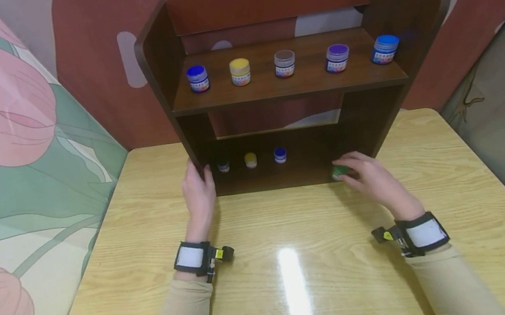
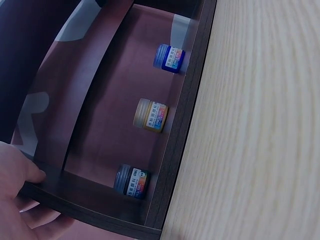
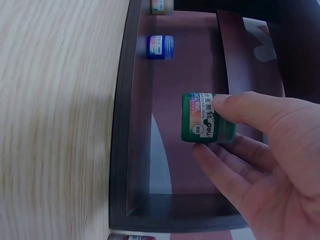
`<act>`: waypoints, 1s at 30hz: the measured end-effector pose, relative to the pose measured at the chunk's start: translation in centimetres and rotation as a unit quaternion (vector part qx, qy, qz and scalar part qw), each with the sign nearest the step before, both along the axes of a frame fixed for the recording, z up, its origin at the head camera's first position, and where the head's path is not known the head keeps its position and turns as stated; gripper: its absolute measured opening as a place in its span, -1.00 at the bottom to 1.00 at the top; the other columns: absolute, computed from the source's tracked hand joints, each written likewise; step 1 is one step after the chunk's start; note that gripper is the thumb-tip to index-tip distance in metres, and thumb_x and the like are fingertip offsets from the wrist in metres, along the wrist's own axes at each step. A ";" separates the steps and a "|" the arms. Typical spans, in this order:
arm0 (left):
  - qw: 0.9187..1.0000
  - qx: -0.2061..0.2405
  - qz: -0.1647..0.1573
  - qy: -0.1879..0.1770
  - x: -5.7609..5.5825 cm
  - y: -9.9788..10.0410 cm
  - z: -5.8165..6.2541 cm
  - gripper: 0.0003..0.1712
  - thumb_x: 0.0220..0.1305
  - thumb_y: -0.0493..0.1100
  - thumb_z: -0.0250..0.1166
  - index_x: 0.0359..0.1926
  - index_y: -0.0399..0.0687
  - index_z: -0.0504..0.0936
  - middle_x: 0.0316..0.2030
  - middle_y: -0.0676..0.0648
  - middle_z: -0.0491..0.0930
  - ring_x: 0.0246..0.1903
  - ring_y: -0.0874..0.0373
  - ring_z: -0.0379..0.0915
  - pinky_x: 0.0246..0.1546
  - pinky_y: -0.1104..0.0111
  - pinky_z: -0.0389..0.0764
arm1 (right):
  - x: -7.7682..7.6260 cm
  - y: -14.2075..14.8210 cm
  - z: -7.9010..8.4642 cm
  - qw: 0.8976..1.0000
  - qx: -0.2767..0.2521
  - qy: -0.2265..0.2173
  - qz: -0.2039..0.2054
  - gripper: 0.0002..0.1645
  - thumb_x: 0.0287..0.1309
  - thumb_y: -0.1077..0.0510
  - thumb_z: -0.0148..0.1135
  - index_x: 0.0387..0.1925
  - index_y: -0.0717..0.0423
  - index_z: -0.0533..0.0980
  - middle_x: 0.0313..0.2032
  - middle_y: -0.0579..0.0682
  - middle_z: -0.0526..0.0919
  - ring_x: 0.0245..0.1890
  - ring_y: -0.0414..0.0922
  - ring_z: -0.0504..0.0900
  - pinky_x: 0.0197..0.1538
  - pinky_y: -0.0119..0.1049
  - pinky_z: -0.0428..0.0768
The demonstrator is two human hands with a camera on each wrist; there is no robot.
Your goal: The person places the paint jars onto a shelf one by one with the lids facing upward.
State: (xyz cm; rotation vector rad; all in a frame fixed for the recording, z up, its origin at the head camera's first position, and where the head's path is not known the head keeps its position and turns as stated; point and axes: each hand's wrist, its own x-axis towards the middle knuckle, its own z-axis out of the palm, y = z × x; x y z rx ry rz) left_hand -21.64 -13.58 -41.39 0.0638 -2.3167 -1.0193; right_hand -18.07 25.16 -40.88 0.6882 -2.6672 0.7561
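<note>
My right hand (image 1: 369,180) pinches a small green paint jar (image 3: 200,117) between thumb and fingers, at the right end of the lower shelf. In the right wrist view the jar's label faces the camera, and the fingers cover part of its lid end. My left hand (image 1: 198,190) grips the left side panel of the dark brown wooden rack (image 2: 100,207), thumb on the inner face and fingers outside. Along the lower shelf stand a dark jar (image 2: 132,181), a yellow jar (image 2: 151,115) and a blue jar (image 2: 169,58).
On the upper shelf (image 1: 265,90) several paint jars stand in a spaced row, among them a yellow jar (image 1: 240,72) and a purple jar (image 1: 337,59). The rack stands at the back of a light wooden table (image 1: 252,231), before a patterned cloth backdrop (image 1: 94,66).
</note>
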 end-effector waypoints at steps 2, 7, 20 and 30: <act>1.000 0.000 0.001 0.001 0.0 0.0 0.0 -0.66 0.39 -0.23 0.20 0.12 -0.29 0.50 -0.01 -0.35 0.67 0.02 -0.29 0.61 0.03 -0.10 0.60 | -0.2 -0.2 -0.1 1.000 -0.005 0.007 -0.004 -0.60 0.15 0.33 0.38 0.05 0.30 0.61 -0.01 0.24 0.63 -0.19 0.06 0.72 -0.15 -0.03 0.73; 1.000 0.001 0.002 0.001 -0.1 0.0 0.0 -0.66 0.38 -0.24 0.21 0.12 -0.30 0.50 -0.01 -0.35 0.67 0.02 -0.30 0.61 0.04 -0.10 0.60 | -0.6 -0.7 -0.2 1.000 -0.024 -0.004 -0.017 -0.60 0.17 0.33 0.36 0.06 0.28 0.61 0.02 0.23 0.62 -0.20 0.08 0.74 -0.17 -0.02 0.75; 1.000 0.000 0.002 -0.006 -0.2 -0.2 -0.2 -0.66 0.40 -0.23 0.19 0.13 -0.30 0.50 0.01 -0.37 0.66 0.03 -0.32 0.60 0.08 -0.09 0.60 | -1.4 -1.7 -0.8 0.997 -0.068 -0.018 -0.034 -0.59 0.18 0.33 0.35 0.08 0.34 0.57 0.02 0.28 0.58 -0.20 0.16 0.76 -0.16 -0.02 0.75; 1.000 -0.004 0.004 -0.002 -0.1 0.0 -0.2 -0.66 0.41 -0.22 0.19 0.13 -0.30 0.49 0.00 -0.35 0.67 0.02 -0.31 0.61 0.05 -0.11 0.60 | -2.2 -2.1 -1.3 0.996 -0.070 -0.013 -0.053 -0.58 0.18 0.31 0.36 0.09 0.30 0.58 0.03 0.27 0.56 -0.16 0.17 0.74 -0.15 0.01 0.75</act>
